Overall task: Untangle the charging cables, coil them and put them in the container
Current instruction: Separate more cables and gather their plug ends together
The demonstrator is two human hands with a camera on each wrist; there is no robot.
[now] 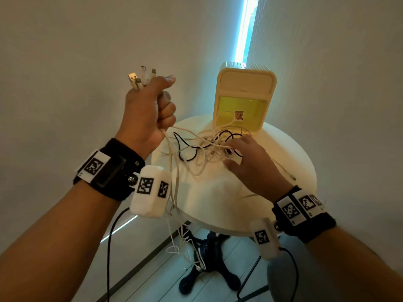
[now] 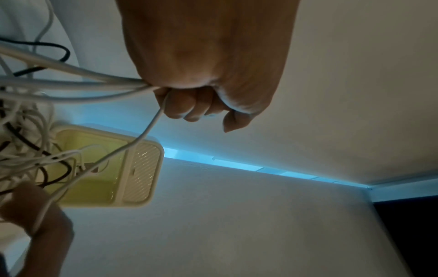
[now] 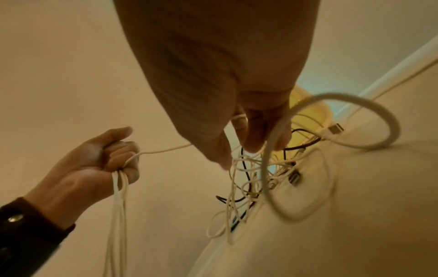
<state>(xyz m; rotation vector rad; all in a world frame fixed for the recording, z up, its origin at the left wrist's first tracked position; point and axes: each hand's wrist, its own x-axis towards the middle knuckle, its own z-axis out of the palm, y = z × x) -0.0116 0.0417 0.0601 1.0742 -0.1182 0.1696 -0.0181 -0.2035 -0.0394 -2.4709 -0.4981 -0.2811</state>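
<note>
Up above the round white table [image 1: 283, 166], the left hand [image 1: 148, 110] is closed into a fist around a bundle of white cables [image 1: 172, 171], thumb laid along the top. Just above that fist, several plug ends [image 1: 140, 78] stick out past the knuckles, a metal USB plug among them. Below the fist, the held strands hang down past the table edge toward the floor, and one thin strand runs from the fist across to the right hand [image 1: 248, 162].

Lower and to the right of the fist, the right hand reaches down into the tangle of cables [image 1: 209, 147] on the tabletop. Its fingers point down among the loops, and in the right wrist view the fingertips [image 3: 253, 142] come together on thin white strands; which strand they pinch I cannot tell. A black cable [image 1: 185, 144] winds through the white ones under and beside this hand, and a thicker white cable [image 3: 379, 116] arches just to its right, ending in a USB plug.

Just beyond the right hand's fingers, at the far side of the table, stands the container [image 1: 244, 97], cream with a yellow translucent front, upright against the wall corner. One white strand loops up in front of its yellow face.
</note>
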